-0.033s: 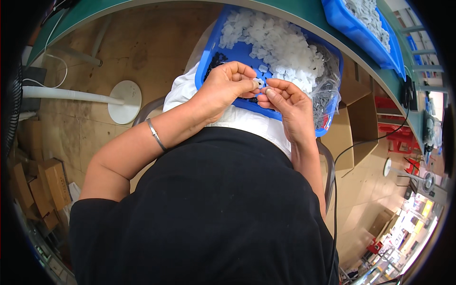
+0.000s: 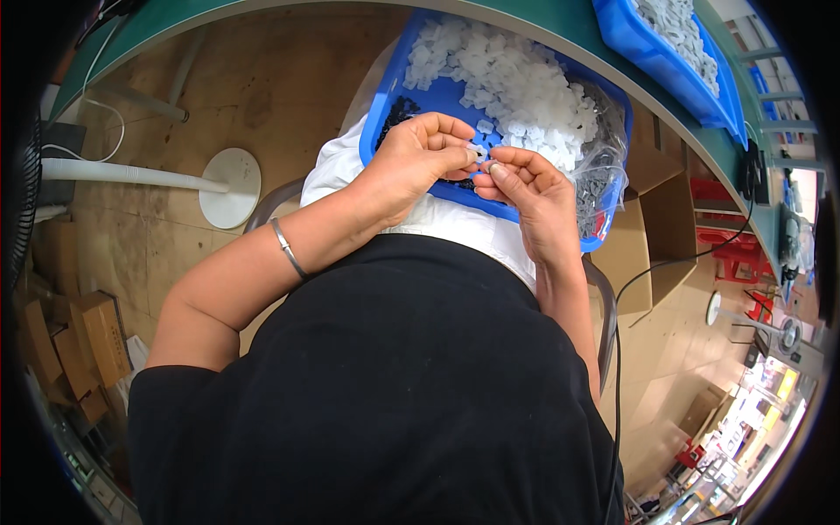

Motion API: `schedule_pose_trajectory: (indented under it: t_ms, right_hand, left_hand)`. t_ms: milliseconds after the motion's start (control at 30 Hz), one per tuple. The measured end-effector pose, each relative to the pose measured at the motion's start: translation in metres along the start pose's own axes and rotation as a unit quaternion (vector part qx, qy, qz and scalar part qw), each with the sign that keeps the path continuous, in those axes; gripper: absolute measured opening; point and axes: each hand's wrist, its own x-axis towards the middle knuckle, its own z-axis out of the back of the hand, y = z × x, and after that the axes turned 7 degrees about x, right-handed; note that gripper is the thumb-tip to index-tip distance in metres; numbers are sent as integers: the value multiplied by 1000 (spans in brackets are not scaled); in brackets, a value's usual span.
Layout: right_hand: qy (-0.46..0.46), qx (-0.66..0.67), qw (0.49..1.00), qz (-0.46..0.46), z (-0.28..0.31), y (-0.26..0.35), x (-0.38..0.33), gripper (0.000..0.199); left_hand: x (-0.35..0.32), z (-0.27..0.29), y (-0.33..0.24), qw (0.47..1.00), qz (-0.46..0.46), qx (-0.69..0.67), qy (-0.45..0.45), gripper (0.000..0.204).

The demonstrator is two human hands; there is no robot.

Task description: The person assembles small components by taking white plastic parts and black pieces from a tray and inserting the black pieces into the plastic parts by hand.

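Note:
My left hand (image 2: 411, 162) pinches a small white plastic piece (image 2: 479, 150) between thumb and fingertips. Close beside it, my right hand (image 2: 538, 184) has thumb and forefinger pressed together at the same piece; whatever lies between them is too small to make out. Both hands are over the near side of a blue plastic tray (image 2: 374, 131) at my lap. A heap of translucent white plastic pieces (image 2: 516, 83) fills much of the tray. Small black parts (image 2: 398, 114) lie at its left, and a clear plastic bag (image 2: 602, 179) with dark grey parts sits at the right.
Above the tray curves the edge of a green table (image 2: 289, 4), carrying another blue tray (image 2: 665, 66) of whitish parts. An open cardboard box (image 2: 669, 236) stands right of me. At left are a white round-based stand (image 2: 232, 188) and cardboard boxes (image 2: 101, 337). A black cable (image 2: 618, 367) hangs at my right.

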Motion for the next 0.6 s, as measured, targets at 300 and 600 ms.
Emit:
schedule_pose_trajectory:
  t_ms: [300,600]
  right_hand:
    - [-32,54,998,-30,5,-8,4,18]
    - [-23,2,999,25,2,-6,1,14]
  left_hand:
    - [-3,-7,4,999,-19,13,-25,24]
    - [-2,-6,3,999,-18,15,-35,24]
